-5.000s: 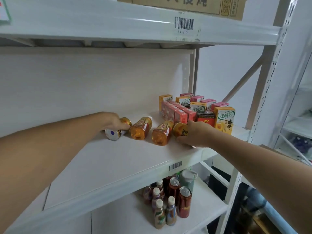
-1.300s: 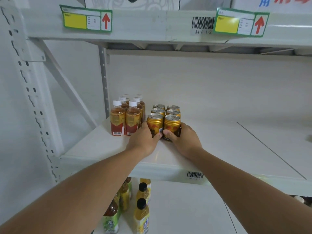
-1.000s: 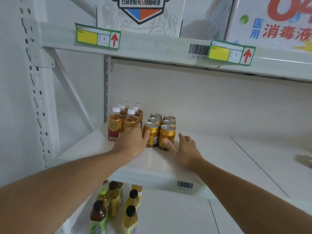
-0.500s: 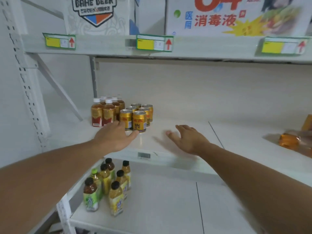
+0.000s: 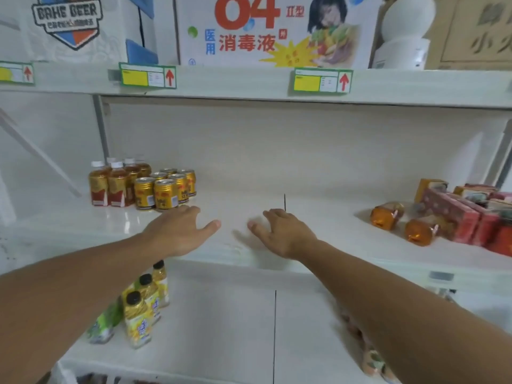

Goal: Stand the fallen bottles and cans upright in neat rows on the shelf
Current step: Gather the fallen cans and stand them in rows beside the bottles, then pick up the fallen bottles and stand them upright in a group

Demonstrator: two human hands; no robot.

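On the white middle shelf (image 5: 277, 176), several gold cans (image 5: 163, 188) stand upright in rows at the left. Beside them stand several tea bottles (image 5: 110, 182) with white caps. Two amber bottles lie on their sides at the right, one (image 5: 386, 214) farther back and one (image 5: 421, 232) nearer the front. My left hand (image 5: 180, 231) hovers open just right of the cans, touching nothing. My right hand (image 5: 282, 231) is spread open over the bare middle of the shelf, well left of the fallen bottles.
Red and orange drink cartons (image 5: 460, 212) crowd the right end of the shelf, behind the fallen bottles. Yellow and green bottles (image 5: 141, 306) stand on the lower shelf at left. Cardboard boxes (image 5: 271, 29) sit on the top shelf above price tags.
Both hands have come off the gold cans and shifted right along the shelf. The view has swung right, bringing the two fallen bottles and the cartons into sight.
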